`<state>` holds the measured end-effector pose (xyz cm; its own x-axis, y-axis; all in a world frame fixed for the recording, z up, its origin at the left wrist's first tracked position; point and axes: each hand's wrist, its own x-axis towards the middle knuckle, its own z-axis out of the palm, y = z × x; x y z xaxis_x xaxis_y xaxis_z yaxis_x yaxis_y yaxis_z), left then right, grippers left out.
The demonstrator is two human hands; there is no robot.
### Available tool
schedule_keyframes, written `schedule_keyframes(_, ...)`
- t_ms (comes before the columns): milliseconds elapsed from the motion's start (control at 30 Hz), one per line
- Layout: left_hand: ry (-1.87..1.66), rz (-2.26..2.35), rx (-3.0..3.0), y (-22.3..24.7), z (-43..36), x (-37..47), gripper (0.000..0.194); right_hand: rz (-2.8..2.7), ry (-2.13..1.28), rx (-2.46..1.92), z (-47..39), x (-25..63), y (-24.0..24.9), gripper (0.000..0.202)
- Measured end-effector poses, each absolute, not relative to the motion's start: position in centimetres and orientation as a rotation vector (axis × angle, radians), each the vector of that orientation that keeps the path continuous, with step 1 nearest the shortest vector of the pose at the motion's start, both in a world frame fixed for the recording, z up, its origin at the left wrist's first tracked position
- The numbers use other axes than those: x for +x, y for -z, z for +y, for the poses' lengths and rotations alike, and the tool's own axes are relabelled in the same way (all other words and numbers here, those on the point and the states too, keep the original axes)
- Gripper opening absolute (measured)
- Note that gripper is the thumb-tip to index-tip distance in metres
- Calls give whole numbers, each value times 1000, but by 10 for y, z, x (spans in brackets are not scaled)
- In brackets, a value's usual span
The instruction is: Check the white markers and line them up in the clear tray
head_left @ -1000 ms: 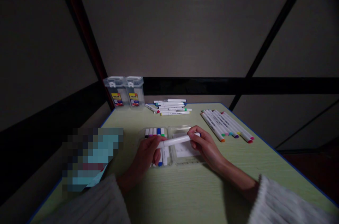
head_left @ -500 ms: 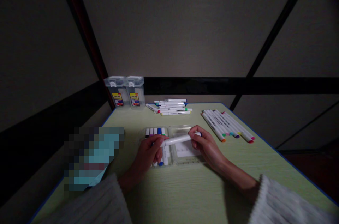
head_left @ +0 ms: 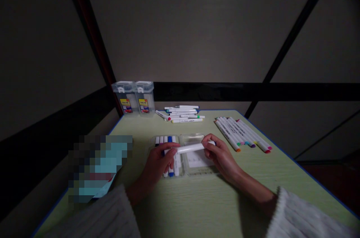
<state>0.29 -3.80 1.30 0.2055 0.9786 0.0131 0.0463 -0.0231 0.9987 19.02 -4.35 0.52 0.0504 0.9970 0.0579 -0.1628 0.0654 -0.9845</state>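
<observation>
A white marker (head_left: 191,148) is held level between my two hands, above an open clear plastic case (head_left: 184,172). My left hand (head_left: 160,159) pinches its left end with thumb and fingers. Around its right end, where a dark blue tip shows, the fingers of my right hand (head_left: 218,153) are closed. In the left half of the case several white markers (head_left: 176,165) lie side by side, partly hidden by my left hand. The right half holds a white paper (head_left: 197,158).
Two clear lidded boxes (head_left: 144,99) stand at the back left. A loose pile of markers (head_left: 184,113) lies at the back, and a row of markers (head_left: 239,133) at the right. At the left is a blurred teal item (head_left: 105,163).
The fingers of my left hand have shifted slightly on the marker's left end and stretched out a little more. The view has shifted slightly; the marker stays between both hands.
</observation>
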Motion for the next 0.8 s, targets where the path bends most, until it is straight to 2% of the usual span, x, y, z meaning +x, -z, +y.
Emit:
schedule_keyframes(233, -1034, 1115, 1352, -15, -38, 3, 34, -1068, -1200, -1056, -42, 190, -3, 14)
schedule_keyframes(533, -1031, 1145, 1328, -18, -38, 3, 43, -1034, -1227, -1027, -42, 191, -2, 12)
schedule_keyframes(800, -995, 1118, 1425, -15, -38, 1, 35, -970, -1240, -1013, -42, 190, -5, 16)
